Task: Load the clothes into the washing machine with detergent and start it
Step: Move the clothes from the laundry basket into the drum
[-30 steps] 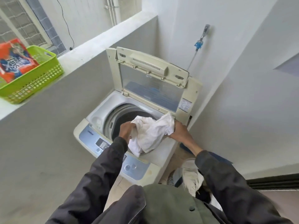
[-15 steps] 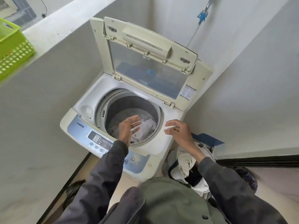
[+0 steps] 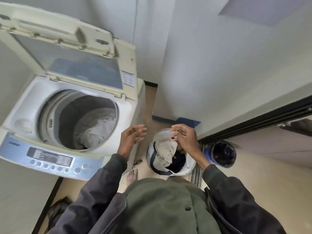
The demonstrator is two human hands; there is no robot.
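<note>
A top-loading washing machine (image 3: 70, 168) stands at the left with its lid (image 3: 67, 53) raised. White clothes (image 3: 98, 132) lie at the bottom of its drum. On the floor to its right sits a laundry bag (image 3: 190, 168) holding a cream garment (image 3: 164, 152) and dark clothes (image 3: 179, 162). My left hand (image 3: 130, 139) hovers by the machine's right front corner, fingers loosely curled and holding nothing. My right hand (image 3: 184, 138) hangs over the bag's far side, fingers relaxed and empty.
A dark round bin (image 3: 221, 154) stands right of the bag beside a black door track (image 3: 253, 122). White walls close in behind and to the right. A striped mat (image 3: 196, 173) and my bare foot (image 3: 132, 176) are on the tan floor.
The white garment left both hands and now lies in the drum. Both hands moved right from the drum opening toward the laundry bag, and my view swung right and down.
</note>
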